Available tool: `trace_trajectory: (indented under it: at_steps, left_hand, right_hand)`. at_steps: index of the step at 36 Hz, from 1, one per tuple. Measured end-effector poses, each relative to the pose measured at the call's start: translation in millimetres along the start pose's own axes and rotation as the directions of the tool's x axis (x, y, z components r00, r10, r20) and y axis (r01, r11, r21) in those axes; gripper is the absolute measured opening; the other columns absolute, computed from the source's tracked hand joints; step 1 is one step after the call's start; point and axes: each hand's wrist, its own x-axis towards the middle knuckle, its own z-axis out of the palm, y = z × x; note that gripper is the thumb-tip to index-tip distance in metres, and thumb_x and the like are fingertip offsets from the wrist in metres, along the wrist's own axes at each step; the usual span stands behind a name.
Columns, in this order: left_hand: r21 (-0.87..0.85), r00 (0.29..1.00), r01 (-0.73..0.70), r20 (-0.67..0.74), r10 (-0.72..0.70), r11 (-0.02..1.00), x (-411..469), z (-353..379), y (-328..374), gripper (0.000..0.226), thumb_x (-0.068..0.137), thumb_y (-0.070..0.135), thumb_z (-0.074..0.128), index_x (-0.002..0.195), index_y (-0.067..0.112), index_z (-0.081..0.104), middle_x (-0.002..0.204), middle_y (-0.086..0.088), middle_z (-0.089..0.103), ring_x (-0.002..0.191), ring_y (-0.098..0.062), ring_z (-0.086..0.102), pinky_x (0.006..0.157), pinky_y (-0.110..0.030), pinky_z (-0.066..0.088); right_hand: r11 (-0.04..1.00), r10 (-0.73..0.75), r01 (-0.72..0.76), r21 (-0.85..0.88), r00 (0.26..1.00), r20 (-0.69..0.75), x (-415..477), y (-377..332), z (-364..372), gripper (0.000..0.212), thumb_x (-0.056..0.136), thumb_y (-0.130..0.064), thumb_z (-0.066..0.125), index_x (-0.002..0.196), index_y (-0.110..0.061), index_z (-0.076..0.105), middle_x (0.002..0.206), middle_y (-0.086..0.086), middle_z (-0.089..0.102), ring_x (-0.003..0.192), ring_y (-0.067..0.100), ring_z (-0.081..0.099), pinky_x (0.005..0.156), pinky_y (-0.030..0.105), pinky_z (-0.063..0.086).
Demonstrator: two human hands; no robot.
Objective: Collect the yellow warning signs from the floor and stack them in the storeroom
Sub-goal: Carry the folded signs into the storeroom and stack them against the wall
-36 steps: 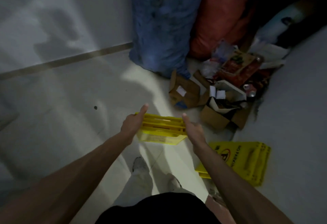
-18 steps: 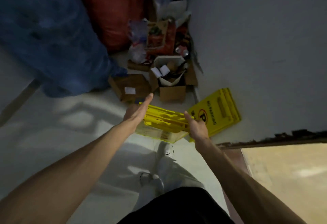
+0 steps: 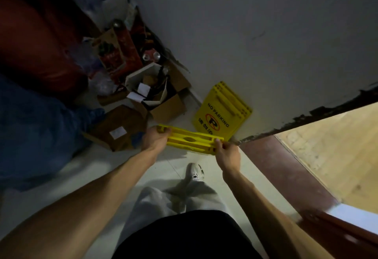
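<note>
I hold a bundle of folded yellow warning signs (image 3: pixel 191 141) edge-up in front of me, above the pale floor. My left hand (image 3: pixel 154 138) grips its left end and my right hand (image 3: pixel 226 152) grips its right end. Just beyond the bundle, a stack of yellow "NO PARKING" signs (image 3: pixel 222 110) leans against the grey wall (image 3: pixel 266 34), its foot on the floor. The held bundle sits a little in front of and to the left of that stack.
Open cardboard boxes (image 3: pixel 161 103) with clutter lie left of the leaning stack. A closed brown box (image 3: pixel 117 129), a blue sack (image 3: pixel 36 128) and a red sack (image 3: pixel 38 40) fill the left. A doorway threshold (image 3: pixel 286 173) and bright wooden floor (image 3: pixel 335 148) are at right.
My view has swung right and closer to the wall. Both hands went from flat palms pressed on the bundle's ends to curled grips, and the bundle came nearer the leaning stack.
</note>
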Motion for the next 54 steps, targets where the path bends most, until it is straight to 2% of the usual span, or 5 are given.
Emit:
trace_trajectory:
  at_steps: [14, 28, 37, 50, 54]
  left_hand:
    - [0.152, 0.950, -0.271, 0.203, 0.238, 0.951, 67, -5, 39, 0.040, 0.093, 0.036, 0.055, 0.115, 0.004, 0.062, 0.115, -0.019, 0.065, 0.106, -0.035, 0.061, 0.082, -0.037, 0.047]
    - [0.314, 0.882, -0.395, 0.391, 0.261, 0.864, 144, 53, 58, 0.044, 0.094, 0.038, 0.053, 0.115, 0.000, 0.060, 0.118, -0.017, 0.063, 0.108, -0.033, 0.059, 0.070, -0.029, 0.035]
    - [0.339, 0.887, -0.383, 0.396, 0.239, 0.859, 191, 97, 61, 0.047, 0.095, 0.038, 0.051, 0.121, 0.000, 0.059, 0.122, -0.017, 0.063, 0.111, -0.032, 0.060, 0.076, -0.034, 0.043]
    - [0.299, 0.861, -0.446, 0.401, 0.313, 0.844, 234, 139, 97, 0.052, 0.093, 0.042, 0.053, 0.120, -0.003, 0.056, 0.123, -0.021, 0.059, 0.114, -0.035, 0.057, 0.089, -0.041, 0.045]
    - [0.305, 0.846, -0.469, 0.424, 0.323, 0.829, 238, 147, 115, 0.049, 0.095, 0.037, 0.051, 0.120, -0.005, 0.054, 0.125, -0.023, 0.058, 0.116, -0.037, 0.056, 0.094, -0.043, 0.045]
  right_hand:
    - [0.957, 0.202, -0.158, 0.243, 0.965, -0.169, 19, -10, 44, 0.038, 0.093, -0.041, 0.055, 0.099, -0.007, 0.072, 0.086, 0.010, 0.069, 0.085, 0.028, 0.064, 0.074, 0.035, 0.050]
    - [0.805, 0.469, -0.283, 0.521, 0.842, -0.268, 64, 17, 98, 0.032, 0.092, -0.035, 0.058, 0.110, -0.012, 0.073, 0.087, 0.006, 0.066, 0.090, 0.026, 0.062, 0.076, 0.028, 0.042]
    - [0.810, 0.499, -0.332, 0.484, 0.824, -0.268, 120, 25, 114, 0.035, 0.090, -0.038, 0.055, 0.108, -0.015, 0.073, 0.098, 0.011, 0.073, 0.094, 0.031, 0.065, 0.084, 0.040, 0.052]
    - [0.788, 0.510, -0.276, 0.551, 0.794, -0.332, 177, 23, 97, 0.031, 0.091, -0.032, 0.055, 0.105, -0.012, 0.074, 0.086, 0.006, 0.066, 0.081, 0.024, 0.059, 0.072, 0.035, 0.045]
    - [0.777, 0.503, -0.265, 0.571, 0.807, -0.310, 189, 22, 88, 0.023, 0.092, -0.029, 0.054, 0.090, -0.014, 0.071, 0.070, 0.001, 0.060, 0.068, 0.019, 0.054, 0.068, 0.037, 0.044]
